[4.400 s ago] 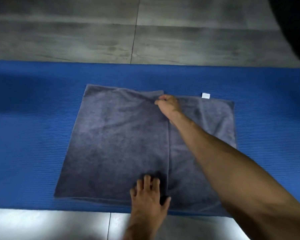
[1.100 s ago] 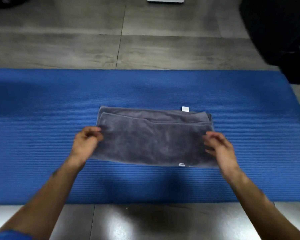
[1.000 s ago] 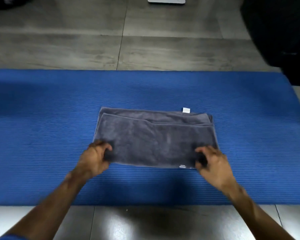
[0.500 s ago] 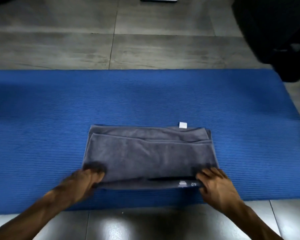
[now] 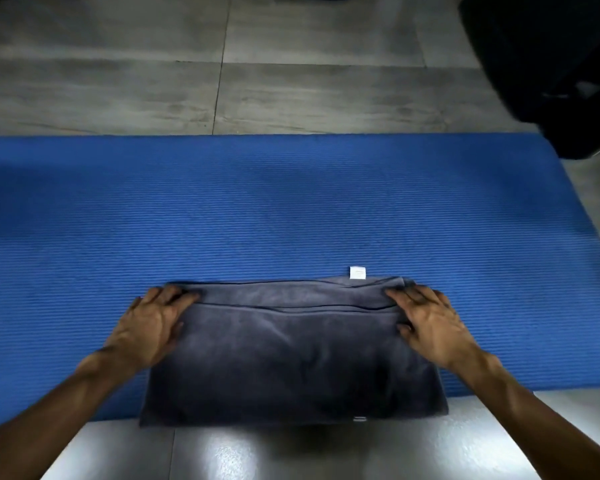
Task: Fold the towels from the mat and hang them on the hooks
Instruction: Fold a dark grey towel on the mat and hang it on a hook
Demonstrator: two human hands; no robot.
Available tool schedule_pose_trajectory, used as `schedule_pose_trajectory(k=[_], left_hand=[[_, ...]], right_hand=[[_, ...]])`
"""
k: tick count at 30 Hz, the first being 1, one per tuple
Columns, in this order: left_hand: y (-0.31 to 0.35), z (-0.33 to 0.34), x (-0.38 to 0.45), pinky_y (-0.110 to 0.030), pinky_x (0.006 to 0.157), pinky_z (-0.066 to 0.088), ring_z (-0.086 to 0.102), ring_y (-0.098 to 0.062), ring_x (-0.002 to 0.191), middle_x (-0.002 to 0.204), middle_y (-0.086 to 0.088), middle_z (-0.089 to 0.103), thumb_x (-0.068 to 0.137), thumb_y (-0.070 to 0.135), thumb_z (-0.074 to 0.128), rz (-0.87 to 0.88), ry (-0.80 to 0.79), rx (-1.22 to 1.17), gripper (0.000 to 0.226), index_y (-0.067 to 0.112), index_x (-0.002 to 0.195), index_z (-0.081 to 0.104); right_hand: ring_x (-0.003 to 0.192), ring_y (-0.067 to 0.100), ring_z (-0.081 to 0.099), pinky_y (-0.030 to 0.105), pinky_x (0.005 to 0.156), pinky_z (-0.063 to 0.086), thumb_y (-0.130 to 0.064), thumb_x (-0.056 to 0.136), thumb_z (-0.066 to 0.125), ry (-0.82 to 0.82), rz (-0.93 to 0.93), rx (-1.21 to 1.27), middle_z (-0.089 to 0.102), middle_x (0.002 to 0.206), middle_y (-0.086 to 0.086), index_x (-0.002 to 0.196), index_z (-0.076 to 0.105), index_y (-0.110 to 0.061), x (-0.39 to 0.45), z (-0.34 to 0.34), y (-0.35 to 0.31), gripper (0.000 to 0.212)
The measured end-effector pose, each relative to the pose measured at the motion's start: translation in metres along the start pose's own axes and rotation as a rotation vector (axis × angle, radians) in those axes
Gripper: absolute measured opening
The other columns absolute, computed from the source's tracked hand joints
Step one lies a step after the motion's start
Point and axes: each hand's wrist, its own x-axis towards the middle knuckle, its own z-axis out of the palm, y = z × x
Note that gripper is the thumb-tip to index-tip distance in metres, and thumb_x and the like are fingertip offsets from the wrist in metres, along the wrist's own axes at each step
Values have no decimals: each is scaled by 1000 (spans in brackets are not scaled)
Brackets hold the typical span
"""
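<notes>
Both hands grip the far corners of a folded grey towel at the near edge of the blue mat.

The fingers of the left hand point(image 5: 149, 329) curl over the towel's point(image 5: 291, 362) far-left corner, pinching the fold; the right hand point(image 5: 430, 327) does the same at the far-right corner, fingers bent over the top layer. Both wrists lie low, with bare forearms angling in from the bottom corners. The towel lies on the mat point(image 5: 291, 209), its near edge overhanging onto the grey floor point(image 5: 278, 452). A white tag point(image 5: 357, 273) sticks out at its far edge.

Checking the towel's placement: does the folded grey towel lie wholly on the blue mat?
No, the folded grey towel overhangs the blue mat's near edge onto the shiny floor.
</notes>
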Motion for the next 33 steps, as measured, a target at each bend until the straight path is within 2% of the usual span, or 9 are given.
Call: schedule_pose_trajectory(k=[4, 8, 12, 15, 19, 23, 26, 30, 33], left_hand=[[-19, 3, 8, -45, 70, 53, 63, -35, 80, 93, -7, 70, 70, 39, 67, -49, 38, -187, 35, 20, 100, 71], [-30, -6, 2, -30, 65, 47, 55, -4, 64, 67, 16, 60, 76, 52, 55, -51, 75, -543, 26, 28, 72, 64], [-31, -25, -11, -8, 55, 38, 52, 5, 55, 60, 8, 63, 77, -2, 75, -214, -6, -862, 19, 14, 68, 70], [-37, -30, -11, -5, 56, 38, 52, 5, 54, 63, -2, 62, 79, -12, 68, -320, 4, -953, 13, 0, 76, 70], [-38, -24, 9, -3, 59, 40, 54, 5, 57, 68, -2, 64, 83, -9, 66, -462, 52, -1038, 13, 2, 77, 68], [-27, -5, 25, 0, 63, 43, 58, 10, 57, 65, 11, 67, 79, -18, 63, -666, 146, -1077, 21, 2, 81, 57], [-22, 22, 12, -28, 83, 52, 64, -26, 93, 101, -14, 62, 73, 18, 80, -709, 209, -922, 51, 10, 115, 53], [-1, 53, -31, -50, 91, 49, 60, -32, 102, 109, -11, 63, 63, 57, 68, -721, 178, -878, 64, 26, 115, 49], [19, 48, -44, -48, 91, 48, 58, -35, 105, 106, -15, 65, 51, 69, 59, -822, 123, -877, 82, 15, 113, 57]], right_hand=[[109, 23, 56, 40, 91, 39, -39, 74, 73, -149, 54, 126, 65, 115, -5, 111, 65, -31, 8, -16, 8, 39], [76, 2, 60, 25, 72, 45, -36, 79, 72, -282, 84, 566, 66, 78, -16, 81, 61, -37, 7, -27, 28, 11], [72, 2, 61, 16, 70, 47, -7, 83, 75, -521, 132, 903, 71, 79, -8, 84, 71, -23, 10, -50, 43, 17], [76, 8, 64, 20, 71, 49, -4, 85, 71, -459, 171, 1054, 73, 82, 3, 88, 71, -11, 26, -62, 41, 7], [74, 13, 59, 27, 69, 46, -8, 87, 70, -261, 234, 913, 65, 72, -4, 79, 68, -23, 53, -47, 33, 17], [97, 32, 58, 43, 84, 47, -18, 85, 67, 46, 346, 364, 62, 104, 5, 107, 63, -17, 55, -29, 3, 22], [96, 35, 56, 46, 82, 46, -24, 82, 53, 242, 206, 79, 60, 112, 9, 114, 62, -15, 35, -23, -39, 35], [106, 30, 63, 47, 87, 52, -36, 88, 55, 93, 83, 59, 61, 129, 4, 121, 64, -21, 12, 1, -79, 38], [136, 31, 41, 50, 108, 36, -38, 94, 54, -96, 166, 109, 35, 155, 3, 144, 45, -22, 9, 7, -91, 54]])
